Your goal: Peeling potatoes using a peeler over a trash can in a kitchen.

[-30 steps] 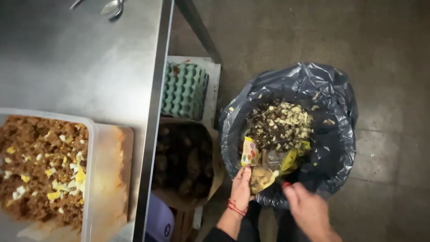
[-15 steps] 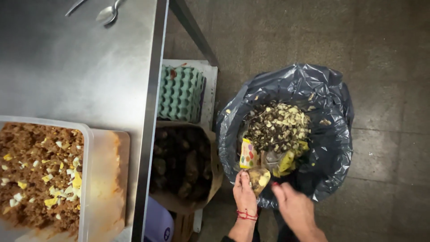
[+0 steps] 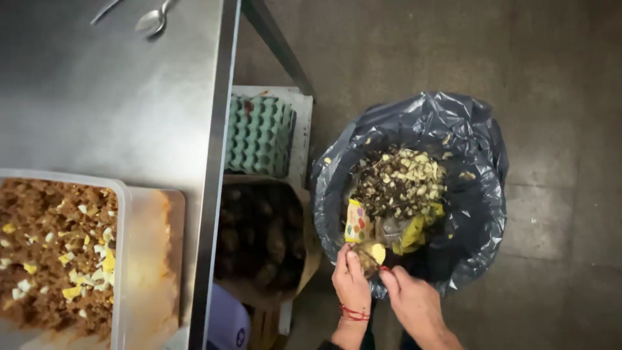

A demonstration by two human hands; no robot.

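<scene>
My left hand (image 3: pixel 350 284), with a red thread around its wrist, pinches a yellow-brown food scrap (image 3: pixel 373 253) over the near rim of a bin lined with a dark plastic bag (image 3: pixel 476 139). My right hand (image 3: pixel 412 302) is close beside it, and its fingertips reach the same scrap. Whether they grip it is hidden. The bin holds a heap of pale and dark peelings (image 3: pixel 402 180), a colourful yellow wrapper (image 3: pixel 355 221) and yellow peel (image 3: pixel 413 232).
A steel table (image 3: pixel 103 97) fills the left, with a spoon (image 3: pixel 151 21) at the far end and a tray of brown minced food with egg bits (image 3: pixel 52 253). Below it are green egg cartons (image 3: pixel 259 133), a sack of potatoes (image 3: pixel 259 233) and a purple object (image 3: pixel 230 324).
My right hand has moved left to meet the left hand at the scrap. Both hands stay over the bin's near rim.
</scene>
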